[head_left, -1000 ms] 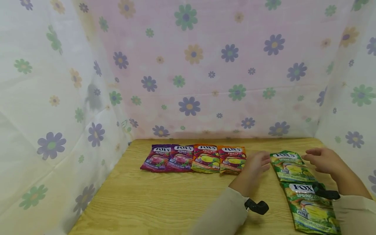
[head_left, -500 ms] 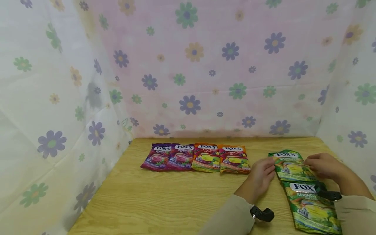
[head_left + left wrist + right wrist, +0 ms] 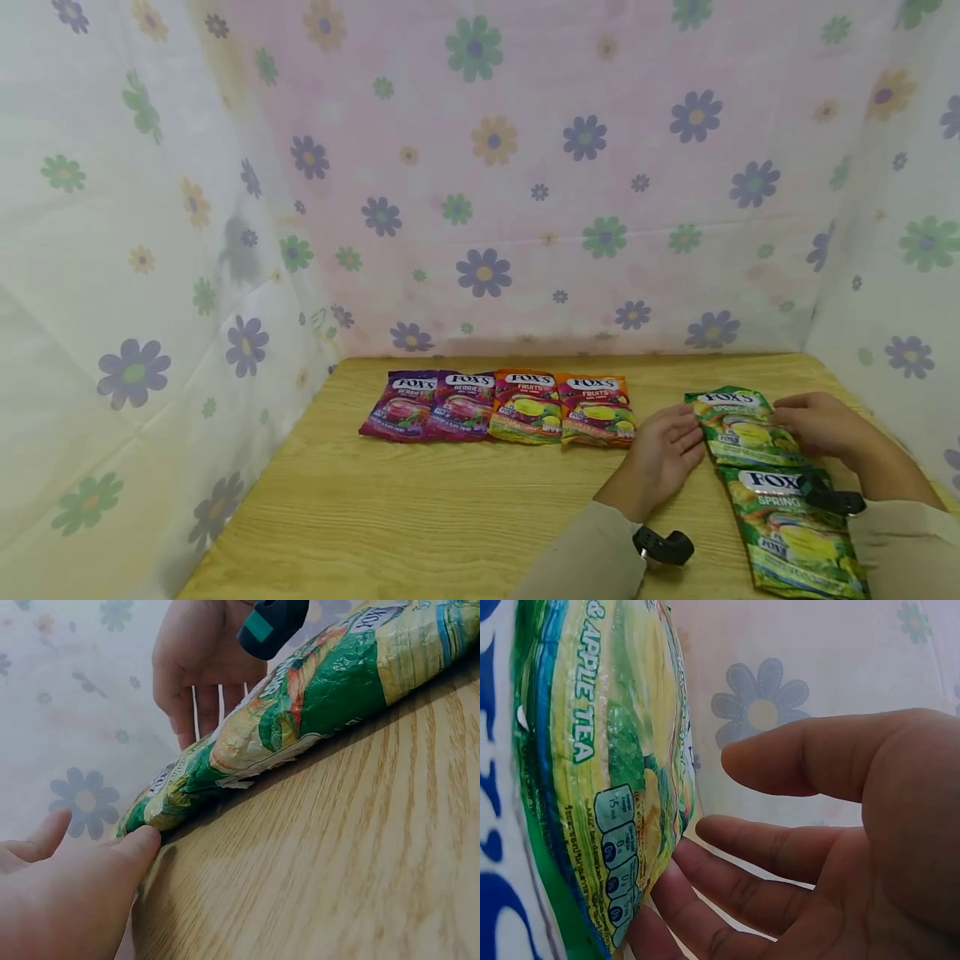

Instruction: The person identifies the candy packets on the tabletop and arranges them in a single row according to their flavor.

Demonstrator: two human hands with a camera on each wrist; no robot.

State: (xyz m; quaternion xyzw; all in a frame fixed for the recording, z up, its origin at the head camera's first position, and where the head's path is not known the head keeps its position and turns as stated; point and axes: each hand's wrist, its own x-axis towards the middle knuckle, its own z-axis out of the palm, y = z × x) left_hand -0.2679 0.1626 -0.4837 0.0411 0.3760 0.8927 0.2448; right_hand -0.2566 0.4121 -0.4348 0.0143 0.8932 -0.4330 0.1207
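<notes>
Two green candy bags lie one behind the other at the right of the table. My left hand (image 3: 663, 458) is at the left edge of the far green bag (image 3: 746, 429), its fingers extended and touching that edge. On the opposite side my right hand (image 3: 828, 429) touches the right edge. In the right wrist view, its thumb is apart from the fingers (image 3: 735, 889), which lie against the bag's side (image 3: 615, 772). The near green bag (image 3: 798, 533) lies partly under the right wrist's black strap, and its top meets the far bag's lower edge.
Left of my hands, a row at the back of the wooden table (image 3: 390, 517) holds two purple berry bags (image 3: 459, 406) and two orange fruit bags (image 3: 596, 410). Flower-printed cloth (image 3: 525, 183) walls the back and sides.
Both hands have come in from beside the far green bag to touch its edges. Its upper left corner has shifted slightly left. Over the last half second the hands barely moved.
</notes>
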